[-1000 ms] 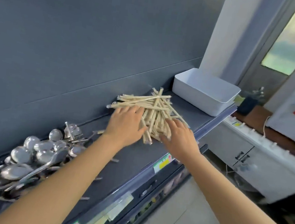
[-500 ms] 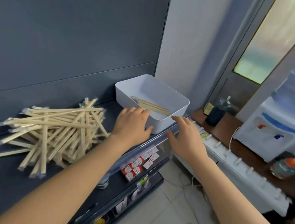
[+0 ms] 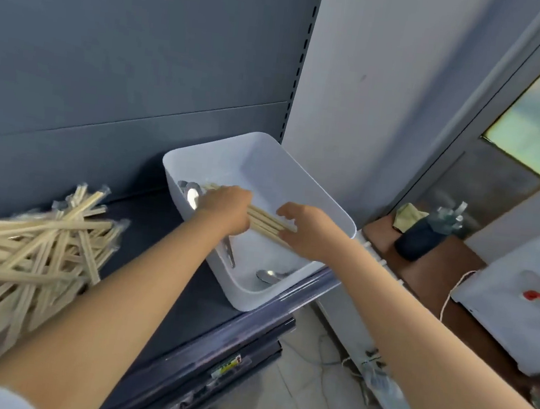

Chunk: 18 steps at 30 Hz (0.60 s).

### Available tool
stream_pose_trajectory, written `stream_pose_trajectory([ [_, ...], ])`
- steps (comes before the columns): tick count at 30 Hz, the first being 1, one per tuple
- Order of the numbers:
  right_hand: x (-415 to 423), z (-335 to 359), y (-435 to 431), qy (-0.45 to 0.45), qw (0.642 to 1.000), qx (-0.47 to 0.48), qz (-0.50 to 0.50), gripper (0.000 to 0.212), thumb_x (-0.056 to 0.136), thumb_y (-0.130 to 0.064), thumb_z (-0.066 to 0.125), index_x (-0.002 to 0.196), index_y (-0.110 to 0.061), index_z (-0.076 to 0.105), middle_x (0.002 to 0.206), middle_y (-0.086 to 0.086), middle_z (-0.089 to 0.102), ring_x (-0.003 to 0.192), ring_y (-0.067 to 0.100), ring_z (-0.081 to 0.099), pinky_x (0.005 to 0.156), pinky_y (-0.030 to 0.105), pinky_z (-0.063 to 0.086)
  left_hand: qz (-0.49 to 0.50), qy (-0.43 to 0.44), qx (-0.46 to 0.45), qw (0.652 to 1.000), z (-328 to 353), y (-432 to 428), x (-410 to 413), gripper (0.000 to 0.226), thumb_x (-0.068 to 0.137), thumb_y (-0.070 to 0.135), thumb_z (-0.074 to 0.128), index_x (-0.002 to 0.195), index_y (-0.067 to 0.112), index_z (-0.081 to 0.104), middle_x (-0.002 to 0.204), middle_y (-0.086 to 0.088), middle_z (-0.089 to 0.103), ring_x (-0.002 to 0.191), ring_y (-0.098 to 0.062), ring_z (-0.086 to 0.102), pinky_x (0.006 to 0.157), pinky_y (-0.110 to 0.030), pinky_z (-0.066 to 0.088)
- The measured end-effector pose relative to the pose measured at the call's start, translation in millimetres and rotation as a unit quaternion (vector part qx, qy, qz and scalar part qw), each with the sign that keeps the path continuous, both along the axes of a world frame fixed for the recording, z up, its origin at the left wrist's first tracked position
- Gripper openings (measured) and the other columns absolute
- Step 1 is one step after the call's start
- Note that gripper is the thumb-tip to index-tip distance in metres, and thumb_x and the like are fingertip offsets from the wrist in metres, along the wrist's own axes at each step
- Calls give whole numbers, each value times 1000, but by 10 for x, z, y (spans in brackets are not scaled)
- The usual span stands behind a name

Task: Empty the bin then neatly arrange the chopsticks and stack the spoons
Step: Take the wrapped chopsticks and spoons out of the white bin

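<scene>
Half a second ago both hands were outside the white bin, the left on its near rim and the right just off its corner. Now both are inside it. The left hand lies on a bundle of chopsticks on the bin floor, its fingers curled down over the sticks with the tips hidden. The right hand meets the bundle's near end with its thumb held wide of the fingers, and the sticks touch the fingers. The view looks further down into the bin, so metal spoons show at the far-left corner and another near the front wall. The pile of wrapped chopsticks lies on the dark shelf, left of the bin and apart from it. A price label on the shelf edge is too blurred to read, and the water dispenser at right shows no legible lettering.
</scene>
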State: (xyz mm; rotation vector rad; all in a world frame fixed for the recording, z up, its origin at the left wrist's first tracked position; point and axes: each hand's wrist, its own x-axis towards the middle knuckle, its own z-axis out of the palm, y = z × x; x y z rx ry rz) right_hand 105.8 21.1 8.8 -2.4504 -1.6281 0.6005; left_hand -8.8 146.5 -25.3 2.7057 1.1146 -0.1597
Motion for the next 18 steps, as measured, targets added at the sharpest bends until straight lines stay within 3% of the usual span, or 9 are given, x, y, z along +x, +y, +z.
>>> stream_pose_trajectory([
  [3, 212, -189, 343, 26, 998, -48, 34, 45, 92, -19, 56, 135, -17, 45, 128, 9, 55, 110, 27, 56, 91, 32, 45, -1, 72, 11, 997, -124, 86, 153, 21, 87, 23, 53, 106, 16, 57, 113, -6, 59, 103, -28, 56, 73, -30, 36],
  [5, 316, -319, 577, 24, 995, -71, 63, 51, 92, -20, 57, 140, -13, 39, 134, 11, 51, 119, 27, 50, 96, 33, 41, 4, 119, 23, 993, -202, 100, 213, 32, 89, 26, 53, 118, 13, 58, 122, -7, 53, 114, -29, 50, 80, -31, 36],
  [8, 426, -494, 944, 17, 990, -74, 116, 55, 91, -26, 61, 137, -6, 39, 134, 16, 47, 121, 32, 48, 97, 34, 40, 33, 122, 17, 992, -312, 164, 257, 36, 89, 26, 52, 122, 12, 59, 128, -6, 46, 119, -30, 44, 94, -35, 34],
  [12, 486, -573, 1326, 0, 979, -74, 189, 41, 88, -25, 61, 120, -3, 48, 120, 14, 55, 110, 31, 54, 82, 29, 41, 91, 87, -16, 992, -332, 160, 243, 37, 95, 32, 43, 127, 20, 56, 135, -1, 45, 129, -26, 34, 100, -41, 28],
  [15, 530, -557, 1451, -6, 963, -88, 255, 11, 89, -15, 54, 85, -7, 49, 85, 5, 53, 94, 28, 53, 71, 29, 40, 151, 87, -11, 985, -299, 32, 314, 41, 97, 48, 36, 128, 28, 55, 135, 7, 47, 129, -21, 31, 101, -41, 24],
  [18, 558, -536, 1481, -7, 948, -93, 305, 18, 90, -19, 54, 79, -8, 46, 81, 4, 50, 91, 29, 55, 67, 27, 37, 225, 74, 17, 971, -288, -107, 434, 43, 97, 50, 34, 128, 27, 55, 136, 11, 48, 133, -19, 28, 104, -40, 21],
])
